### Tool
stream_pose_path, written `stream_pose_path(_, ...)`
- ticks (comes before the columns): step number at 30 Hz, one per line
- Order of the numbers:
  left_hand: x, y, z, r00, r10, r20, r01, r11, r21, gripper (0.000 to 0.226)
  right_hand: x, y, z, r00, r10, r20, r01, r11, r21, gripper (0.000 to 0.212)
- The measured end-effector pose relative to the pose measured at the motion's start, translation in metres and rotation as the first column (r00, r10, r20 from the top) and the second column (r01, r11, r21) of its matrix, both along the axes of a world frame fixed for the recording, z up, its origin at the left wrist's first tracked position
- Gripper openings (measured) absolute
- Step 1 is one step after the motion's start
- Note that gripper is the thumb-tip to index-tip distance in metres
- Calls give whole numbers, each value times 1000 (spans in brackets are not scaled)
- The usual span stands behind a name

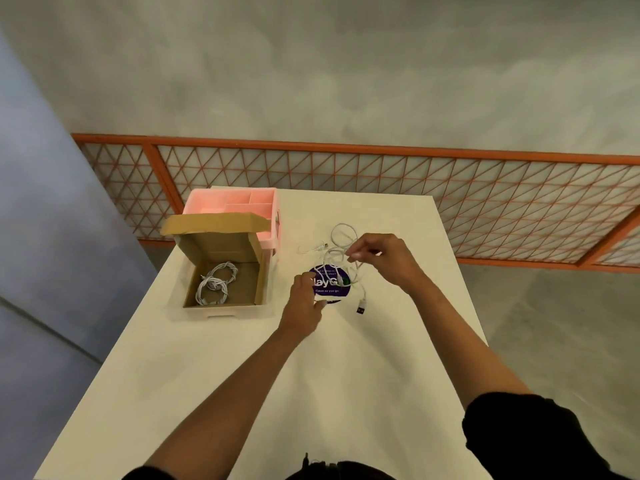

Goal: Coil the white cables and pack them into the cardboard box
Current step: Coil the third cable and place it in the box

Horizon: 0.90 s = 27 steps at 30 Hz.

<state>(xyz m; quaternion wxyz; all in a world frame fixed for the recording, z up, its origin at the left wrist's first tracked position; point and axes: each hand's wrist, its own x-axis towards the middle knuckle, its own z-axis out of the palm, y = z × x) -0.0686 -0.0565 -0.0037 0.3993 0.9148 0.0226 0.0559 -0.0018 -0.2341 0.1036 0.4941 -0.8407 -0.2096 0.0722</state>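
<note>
While part of the job is already done, with coiled cable (215, 280) (one bundle or two, I cannot tell) lying inside the open cardboard box (260, 282) at the desk's left edge, I judge the task roughly midway: a loose white cable (343, 237) is spread in untidy loops on the far middle of the desk (311, 393), not yet wound or packed. Its USB plug (361, 308) rests on the desk just to the right of a round purple sticker (330, 289), which the loops partly cross. My view shows the right hand (381, 258) raised over that tangle, thumb and fingertips pinching a strand of the loose white cable. At the sticker's left edge the left hand (304, 299) is low, fingers drawn together with a bit of white at their tips; I cannot tell whether they pinch the cable or only touch it. What remains, as I read it, is to gather these loops into a coil and lay it in the box beside the cable already there. Behind the box, a pink compartmented organizer (235, 200) sits at the desk's far left corner. The desk is a plain cream-white top; beyond its far edge runs an orange-framed mesh barrier (346, 174) over a grey concrete floor, with a blue-grey wall to the left.
</note>
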Motion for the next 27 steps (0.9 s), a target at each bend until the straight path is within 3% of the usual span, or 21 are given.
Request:
stream_pose_path(7,16,7,30,973,216,-84,-221,974,-52,70,-8,8,61,985,173,6,-170,960,222,10)
stream_pose_path(10,19,16,37,928,374,7,-371,923,-99,41,-11,8,74,984,177,19,-175,944,280,11)
stream_pose_path(13,23,29,43,955,279,98,-257,947,-192,34,-11,6,78,987,157,18,-155,946,286,12)
stream_pose_path(17,25,37,49,979,182,89,-128,896,-425,30,-5,-1,64,999,42,0,-42,991,129,9)
stream_pose_path(21,21,39,54,988,61,142,6,902,-431,17,-2,-9,32,988,-97,-122,81,988,-129,15)
stream_pose_path(24,16,39,60,986,68,152,7,895,-445,8,-3,-9,7,959,-149,-242,88,965,-246,25)
stream_pose_path(27,12,38,67,986,37,161,32,914,-404,16,-7,-7,-14,939,-181,-292,71,934,-350,31)
